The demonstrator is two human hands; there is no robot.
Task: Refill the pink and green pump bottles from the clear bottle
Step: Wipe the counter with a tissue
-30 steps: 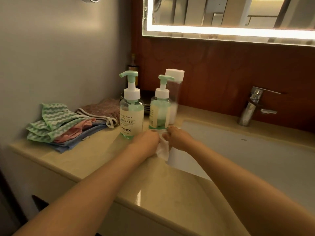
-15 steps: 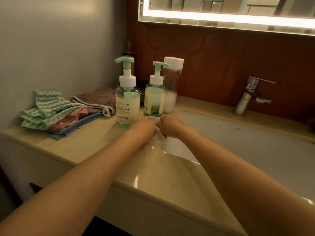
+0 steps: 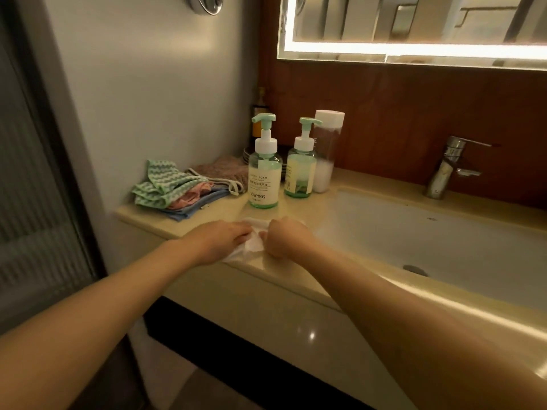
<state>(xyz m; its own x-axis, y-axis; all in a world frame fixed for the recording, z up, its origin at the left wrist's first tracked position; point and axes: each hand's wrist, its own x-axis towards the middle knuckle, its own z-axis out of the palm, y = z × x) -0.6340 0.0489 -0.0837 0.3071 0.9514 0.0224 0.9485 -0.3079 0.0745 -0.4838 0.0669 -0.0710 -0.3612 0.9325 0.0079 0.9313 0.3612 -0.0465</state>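
Two green pump bottles stand upright on the beige counter (image 3: 207, 216): a larger one (image 3: 264, 179) labelled YAPING and a smaller one (image 3: 299, 173) to its right. Behind the smaller one stands the clear bottle (image 3: 325, 155) with a white cap and a little white liquid at its bottom. No pink bottle shows. In front of the bottles, near the counter's front edge, my left hand (image 3: 225, 241) and my right hand (image 3: 285, 236) both grip a white tissue (image 3: 253, 242) that lies on the counter between them.
A pile of folded cloths (image 3: 174, 187), green, pink, blue and brown, lies at the counter's left end against the wall. The white sink basin (image 3: 429, 244) fills the right side, with a chrome faucet (image 3: 447, 167) behind it. A lit mirror (image 3: 414, 28) hangs above.
Both hands with the tissue have come back from the bottles' bases toward the counter's front edge. The view has pulled back and tilted.
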